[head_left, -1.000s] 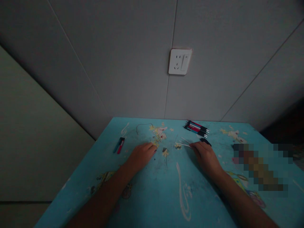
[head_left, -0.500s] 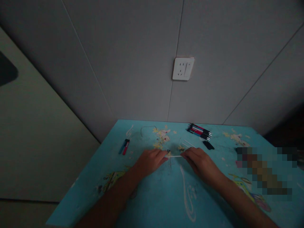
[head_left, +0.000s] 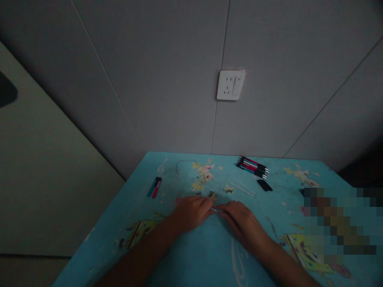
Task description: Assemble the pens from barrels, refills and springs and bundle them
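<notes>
Between my two hands shows a short stretch of a thin, pale pen refill [head_left: 214, 209], held low over the table. My left hand [head_left: 193, 211] is closed with its fingertips around one end. My right hand [head_left: 239, 217] pinches the other end, its fingertips close to the left ones. Most of the refill is covered by fingers. Just beyond the hands lie two loose white refills [head_left: 243, 187] and a few small dark parts [head_left: 212, 194], too small to name.
A row of several pens [head_left: 253, 167] lies at the back right, near a black piece [head_left: 265, 185]. Blue and red pen barrels [head_left: 154, 187] rest at the left. A blurred-out patch [head_left: 338, 223] covers something on the right. The wall with a socket [head_left: 231, 85] bounds the blue table [head_left: 197, 255].
Both hands have come nearer to me and closer together, so less of the refill shows between them. The loose refills beyond my right hand are now uncovered.
</notes>
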The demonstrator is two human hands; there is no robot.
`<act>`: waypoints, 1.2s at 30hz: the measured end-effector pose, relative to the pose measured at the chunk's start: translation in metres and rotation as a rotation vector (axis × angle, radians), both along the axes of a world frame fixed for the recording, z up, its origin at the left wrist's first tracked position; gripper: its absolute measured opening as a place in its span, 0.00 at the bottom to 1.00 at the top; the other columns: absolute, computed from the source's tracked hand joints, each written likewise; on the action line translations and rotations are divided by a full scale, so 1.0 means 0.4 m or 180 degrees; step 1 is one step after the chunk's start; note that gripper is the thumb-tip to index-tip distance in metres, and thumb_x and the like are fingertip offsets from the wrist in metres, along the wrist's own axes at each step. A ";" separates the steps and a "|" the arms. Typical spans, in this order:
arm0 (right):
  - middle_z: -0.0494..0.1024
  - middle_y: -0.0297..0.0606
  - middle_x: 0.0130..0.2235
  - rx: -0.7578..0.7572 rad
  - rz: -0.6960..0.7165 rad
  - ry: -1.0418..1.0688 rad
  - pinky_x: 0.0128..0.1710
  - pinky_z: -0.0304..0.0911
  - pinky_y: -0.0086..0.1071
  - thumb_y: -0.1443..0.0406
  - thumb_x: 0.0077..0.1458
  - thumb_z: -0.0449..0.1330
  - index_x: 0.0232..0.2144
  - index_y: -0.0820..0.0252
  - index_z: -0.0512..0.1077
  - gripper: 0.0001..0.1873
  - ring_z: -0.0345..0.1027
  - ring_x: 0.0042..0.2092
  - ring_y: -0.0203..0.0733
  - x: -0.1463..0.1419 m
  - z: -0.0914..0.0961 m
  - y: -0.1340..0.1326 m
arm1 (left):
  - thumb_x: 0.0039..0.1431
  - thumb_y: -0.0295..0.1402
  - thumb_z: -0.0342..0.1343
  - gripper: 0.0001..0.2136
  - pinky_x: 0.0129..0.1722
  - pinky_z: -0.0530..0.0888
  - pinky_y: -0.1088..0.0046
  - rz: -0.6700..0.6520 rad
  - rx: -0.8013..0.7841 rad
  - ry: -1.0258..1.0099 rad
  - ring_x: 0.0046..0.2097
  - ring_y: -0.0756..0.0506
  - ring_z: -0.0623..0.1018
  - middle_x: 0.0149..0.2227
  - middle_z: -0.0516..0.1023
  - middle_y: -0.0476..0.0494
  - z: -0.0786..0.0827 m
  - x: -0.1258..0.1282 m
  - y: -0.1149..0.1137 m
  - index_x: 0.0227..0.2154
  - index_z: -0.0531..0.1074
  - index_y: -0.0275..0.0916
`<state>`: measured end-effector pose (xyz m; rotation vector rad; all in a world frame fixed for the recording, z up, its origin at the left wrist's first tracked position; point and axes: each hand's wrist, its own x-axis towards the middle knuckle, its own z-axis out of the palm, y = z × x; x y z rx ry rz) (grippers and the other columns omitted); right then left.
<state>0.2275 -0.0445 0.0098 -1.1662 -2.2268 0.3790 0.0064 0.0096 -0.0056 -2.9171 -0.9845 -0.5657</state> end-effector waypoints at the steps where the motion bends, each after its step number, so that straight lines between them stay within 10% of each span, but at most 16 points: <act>1: 0.78 0.36 0.39 -0.0039 -0.0025 0.0062 0.44 0.66 0.37 0.65 0.66 0.54 0.50 0.52 0.71 0.12 0.71 0.41 0.42 -0.001 -0.005 -0.004 | 0.67 0.38 0.51 0.08 0.29 0.68 0.72 -0.0028 0.0027 0.0038 0.33 0.46 0.78 0.31 0.76 0.47 0.002 0.002 -0.002 0.36 0.69 0.39; 36: 0.75 0.38 0.34 -0.0354 -0.0027 -0.0044 0.41 0.66 0.36 0.66 0.65 0.54 0.39 0.57 0.73 0.08 0.69 0.38 0.42 -0.001 -0.019 -0.012 | 0.69 0.35 0.48 0.11 0.30 0.68 0.71 -0.0232 -0.0102 0.0236 0.31 0.46 0.75 0.28 0.74 0.46 -0.005 0.015 -0.038 0.32 0.71 0.38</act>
